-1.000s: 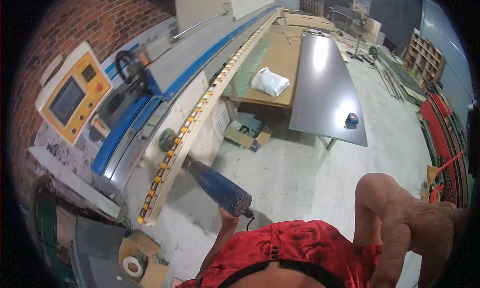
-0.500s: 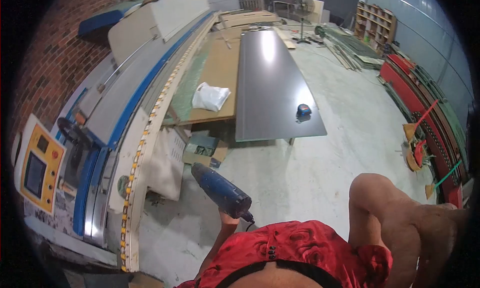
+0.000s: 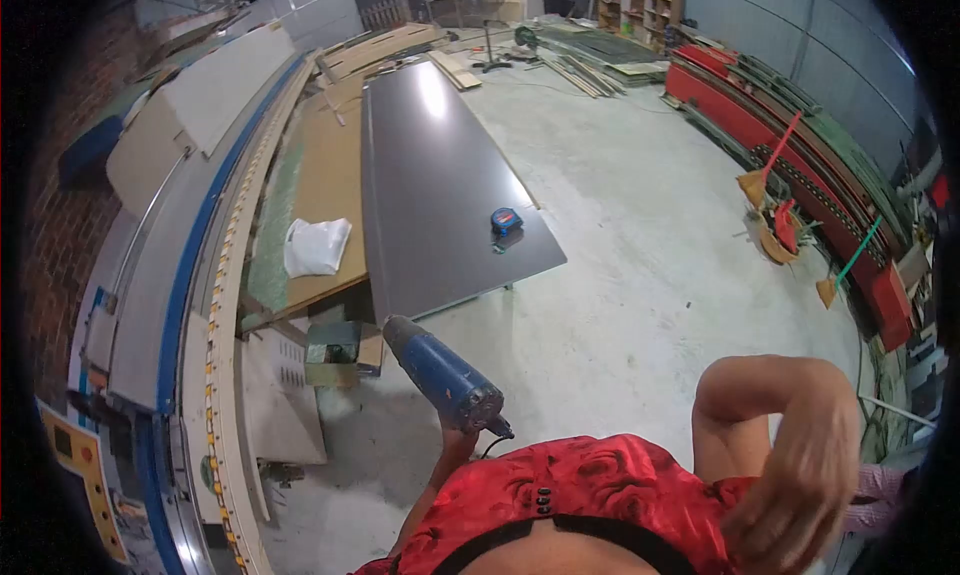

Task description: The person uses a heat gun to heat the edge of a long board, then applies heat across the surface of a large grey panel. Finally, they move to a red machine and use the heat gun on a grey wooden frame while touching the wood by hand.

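Note:
A blue power tool (image 3: 440, 373) with a grey nozzle and a cord is held upright in my left hand (image 3: 460, 443), mostly hidden beneath the tool. My right hand (image 3: 800, 500) hangs low at the right, beside the red patterned clothing, its fingers bent downward and blurred; whether they hold anything cannot be made out. Ahead, a long dark grey panel (image 3: 430, 175) lies on a table, with a blue tape measure (image 3: 506, 222) near its front right corner. Left of the panel, a white bag (image 3: 317, 247) rests on a brown board (image 3: 330, 165).
A long machine (image 3: 175, 245) with a blue edge runs along the left. An open box (image 3: 335, 355) sits on the floor below the table. Brooms (image 3: 752, 185) and a basket (image 3: 778, 237) stand by red stacked material (image 3: 720, 105) at the right. A fan (image 3: 487, 35) stands at the back.
The view has turned to the right, so the panel and machine appear further left. My right hand has come into clearer view at the lower right. The tool stays in my left hand.

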The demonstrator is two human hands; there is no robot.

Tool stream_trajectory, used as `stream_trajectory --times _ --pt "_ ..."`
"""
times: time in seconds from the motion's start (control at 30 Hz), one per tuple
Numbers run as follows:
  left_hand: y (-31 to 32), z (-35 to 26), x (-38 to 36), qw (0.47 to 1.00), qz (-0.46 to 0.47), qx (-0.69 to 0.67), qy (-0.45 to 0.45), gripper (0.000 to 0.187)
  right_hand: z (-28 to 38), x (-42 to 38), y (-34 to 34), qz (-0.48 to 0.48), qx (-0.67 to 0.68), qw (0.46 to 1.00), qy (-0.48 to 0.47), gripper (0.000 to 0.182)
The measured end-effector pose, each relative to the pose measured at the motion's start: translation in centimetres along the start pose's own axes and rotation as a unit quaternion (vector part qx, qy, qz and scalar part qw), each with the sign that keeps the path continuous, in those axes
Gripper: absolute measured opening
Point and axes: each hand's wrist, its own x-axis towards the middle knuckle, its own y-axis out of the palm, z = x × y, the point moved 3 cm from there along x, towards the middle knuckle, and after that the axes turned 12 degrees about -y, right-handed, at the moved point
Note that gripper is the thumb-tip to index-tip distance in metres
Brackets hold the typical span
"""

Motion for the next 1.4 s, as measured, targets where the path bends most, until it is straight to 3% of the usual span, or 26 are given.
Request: stream_trajectory --times 0.03,0.1,0.17,0.2,0.23,0.3,0.33,0.37,0.43,0.47,0.53,0.57,0.63,0.7,0.77,0.8,0.83,0.87,0.9,0.93,0.97,1.0,1.03,1.17,1.23,1.4 --pt "0.4 0.0 1.0 1.000 0.007 0.002 -0.006 0.047 -0.4 -1.5 -0.7 -0.023 0.014 1.000 0.017 0.019" --pt "0.9 0.2 3.5 0.989 0.057 -0.069 -0.114 0.058 -1.8 -5.0 -2.1 -0.068 0.039 0.996 0.048 0.027" --pt "-1.0 2.6 6.8 0.994 0.061 0.029 -0.089 0.058 -3.5 -8.8 -3.2 -0.113 0.062 0.989 0.077 0.036" --pt "-1.4 3.4 8.4 0.989 0.056 0.123 -0.056 0.057 -5.1 -10.8 -3.8 -0.143 0.069 0.976 0.146 0.042" --pt "0.1 2.9 9.4 0.988 0.066 0.125 -0.058 0.057 -6.8 -13.1 -4.4 -0.173 0.077 0.959 0.213 0.049" --pt "3.7 0.7 10.6 0.994 0.035 -0.001 -0.099 0.066 -9.8 -18.1 -4.6 -0.206 0.035 0.884 0.418 0.054" --pt "2.6 1.4 12.8 0.961 0.041 0.273 0.015 0.059 -11.1 -20.3 -4.6 -0.212 0.022 0.841 0.497 0.053" --pt "4.7 0.4 13.4 0.983 0.027 0.184 -0.007 0.054 -12.4 -22.6 -4.9 -0.212 0.007 0.792 0.573 0.053" --pt "7.7 -1.1 16.3 0.853 0.058 0.473 0.211 0.047 -14.9 -28.1 -4.4 -0.247 -0.052 0.721 0.646 0.059" --pt "9.0 -1.4 17.4 0.855 0.049 0.468 0.217 0.047 -16.2 -30.9 -3.9 -0.237 -0.084 0.703 0.665 0.063" --pt "11.3 -2.2 19.4 0.938 0.012 0.306 0.162 0.041 -18.3 -35.5 -3.2 -0.249 -0.123 0.684 0.674 0.070" --pt "11.7 -2.7 20.7 0.938 0.006 0.304 0.166 0.041 -19.0 -36.9 -2.9 -0.272 -0.126 0.682 0.667 0.074" --pt "13.6 -2.9 23.4 0.880 0.077 0.431 0.183 0.046 -20.0 -37.8 -3.5 -0.282 -0.144 0.690 0.651 0.080" --pt "15.8 -3.3 24.8 0.859 0.086 0.445 0.236 0.046 -20.7 -39.0 -3.9 -0.427 -0.148 0.644 0.618 0.074" --pt "18.7 -4.3 25.3 0.896 0.076 0.387 0.205 0.044 -20.8 -39.6 -5.3 -0.462 -0.157 0.618 0.616 0.070" --pt "19.3 -3.2 26.2 0.970 0.084 0.223 0.052 0.043 -20.5 -40.3 -6.1 -0.494 -0.169 0.589 0.617 0.066" --pt "20.1 -3.0 27.1 0.969 0.084 0.226 0.053 0.043 -20.6 -41.4 -6.4 -0.495 -0.170 0.590 0.614 0.066" --pt "21.6 -3.2 27.6 0.871 0.084 0.427 0.229 0.042 -20.7 -43.1 -6.5 -0.541 -0.168 0.577 0.588 0.066" --pt "23.1 -2.9 27.8 0.702 0.077 0.593 0.387 0.041 -20.4 -44.3 -6.9 -0.584 -0.165 0.564 0.561 0.067" --pt "23.9 -2.2 28.4 0.598 0.085 0.661 0.446 0.037 -20.0 -45.6 -7.4 -0.604 -0.178 0.547 0.552 0.061" --pt "25.1 -1.4 29.4 0.596 0.083 0.662 0.447 0.037 -19.5 -46.9 -8.2 -0.603 -0.178 0.550 0.550 0.061" --pt "26.6 -1.1 30.5 0.809 0.128 0.499 0.282 0.035 -18.8 -48.2 -9.0 -0.623 -0.171 0.555 0.524 0.058" --pt "27.8 0.0 31.6 0.941 0.160 0.286 0.088 0.033 -18.0 -49.6 -9.5 -0.644 -0.162 0.559 0.497 0.054" --pt "33.7 3.7 36.1 0.879 0.188 0.407 0.160 0.033 -13.8 -56.6 -12.3 -0.600 -0.171 0.607 0.493 0.047" --pt "38.6 3.9 36.8 0.938 0.134 0.318 0.015 0.033 -10.9 -59.5 -13.4 -0.583 -0.136 0.587 0.545 0.038" --pt "44.3 8.9 41.1 0.960 0.129 0.241 -0.058 0.035 -5.4 -66.0 -15.8 -0.589 -0.124 0.579 0.551 0.031"
